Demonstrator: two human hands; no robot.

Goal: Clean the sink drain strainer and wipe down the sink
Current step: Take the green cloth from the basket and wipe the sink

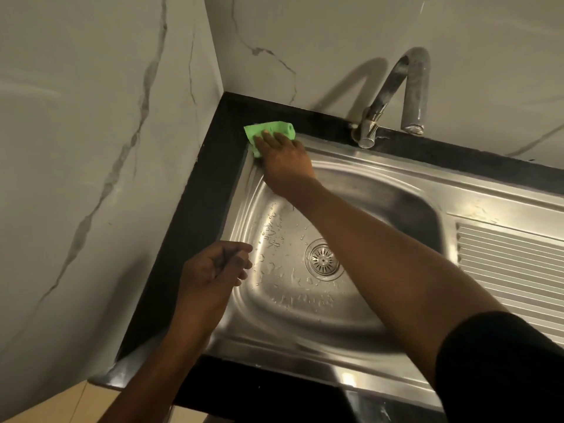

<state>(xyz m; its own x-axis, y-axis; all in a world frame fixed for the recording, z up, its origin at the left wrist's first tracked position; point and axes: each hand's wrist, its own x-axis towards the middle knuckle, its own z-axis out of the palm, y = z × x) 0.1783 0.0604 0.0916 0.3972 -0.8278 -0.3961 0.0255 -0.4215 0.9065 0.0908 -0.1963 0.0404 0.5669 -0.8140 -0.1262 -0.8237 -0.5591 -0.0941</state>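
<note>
A stainless steel sink (393, 175) fills the middle of the view, its basin floor beaded with water drops. The round drain strainer (323, 260) sits in the drain at the basin's centre, partly hidden behind my right forearm. My right hand (283, 160) reaches across the basin and presses flat on a green cloth (268, 129) at the sink's far left corner, on the rim. My left hand (215, 267) hovers over the sink's left rim with its fingers loosely curled and holds nothing.
A curved metal faucet (406, 96) stands at the back rim. A ribbed drainboard (512, 270) lies to the right of the basin. Black countertop (201, 190) frames the sink, with marble-patterned walls at left and behind.
</note>
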